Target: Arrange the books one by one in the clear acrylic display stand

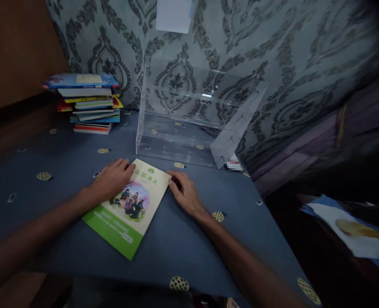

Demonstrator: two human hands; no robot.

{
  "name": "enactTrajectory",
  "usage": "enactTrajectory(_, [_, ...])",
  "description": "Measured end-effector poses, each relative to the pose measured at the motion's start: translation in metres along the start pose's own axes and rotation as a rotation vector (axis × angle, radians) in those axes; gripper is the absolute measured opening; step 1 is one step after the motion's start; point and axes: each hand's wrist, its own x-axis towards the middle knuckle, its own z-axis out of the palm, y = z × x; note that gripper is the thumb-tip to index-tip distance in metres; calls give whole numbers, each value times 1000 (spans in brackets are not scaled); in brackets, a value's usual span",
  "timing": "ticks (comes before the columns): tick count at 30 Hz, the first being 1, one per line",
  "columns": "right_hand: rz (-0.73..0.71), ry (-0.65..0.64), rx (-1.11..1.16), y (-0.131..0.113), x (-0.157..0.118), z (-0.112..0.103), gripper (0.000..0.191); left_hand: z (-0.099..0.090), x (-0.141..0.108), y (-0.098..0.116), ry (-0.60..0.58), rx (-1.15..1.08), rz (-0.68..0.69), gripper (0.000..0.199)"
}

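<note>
A paperback book (pixel 134 201) with a cream and green cover lies at a slant on the blue patterned table. Its cover has green Chinese characters at the top and a round picture of several figures. My left hand (pixel 114 177) rests over the book's left edge near the top, fingers bent and closed at the edge; part of the cover is hidden beneath it. At the upper right corner, my right hand (pixel 185 190) touches the book with thumb and curled fingers. Just beyond both hands stands a clear acrylic rack (pixel 176 139).
A stack of books (pixel 91 105) rises at the table's back left, by a brown wooden panel (pixel 19 47). Patterned wallpaper (pixel 176 55) backs the table (pixel 70 162). Beside the rack's right end is a small white item (pixel 234 162). Blue and white material (pixel 350 229) lies lower right.
</note>
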Motion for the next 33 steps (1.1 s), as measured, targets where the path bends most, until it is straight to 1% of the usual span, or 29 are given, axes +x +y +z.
enactTrajectory(2, [108,10,107,2,0,-3,34,-3,5,-3,-7,0,97,26])
enactTrajectory(4, [192,4,217,4,0,-4,33,-6,7,2,30,-20,136,26])
enactTrajectory(5, [214,0,262,4,1,-4,33,-6,7,9,61,-44,135,25])
enactTrajectory(7, [234,3,321,5,1,-4,32,-6,3,28,115,-105,127,29])
enactTrajectory(9, [238,6,339,4,2,-4,31,-5,-3,51,130,-142,143,37])
enactTrajectory(12, [244,18,331,3,2,-5,28,-2,-10,79,69,-92,139,53])
enactTrajectory(14, [262,39,333,2,2,-6,27,-2,-12,87,13,-69,115,54])
enactTrajectory(16, [284,64,358,3,2,-7,26,-2,-11,88,-23,-63,111,51])
enactTrajectory(19, [322,86,432,4,0,-5,23,-5,-10,76,-52,-51,154,49])
enactTrajectory(22, [378,57,567,3,-1,-1,21,-6,-11,58,-75,-50,213,48])
enactTrajectory(24, [418,25,666,1,-2,3,20,-7,-12,47,-69,-53,223,46])
enactTrajectory(26, [446,3,741,-2,-3,5,19,-9,-12,42,-59,-48,217,46])
enactTrajectory(28, [457,-14,788,-5,-4,6,18,-13,-11,41,-73,-27,221,46])
enactTrajectory(31, [478,-32,826,-7,-2,5,18,-18,-9,47,-119,-1,234,46])
enactTrajectory(33, [498,-42,849,-8,-1,5,19,-21,-8,49,-125,-8,236,45])
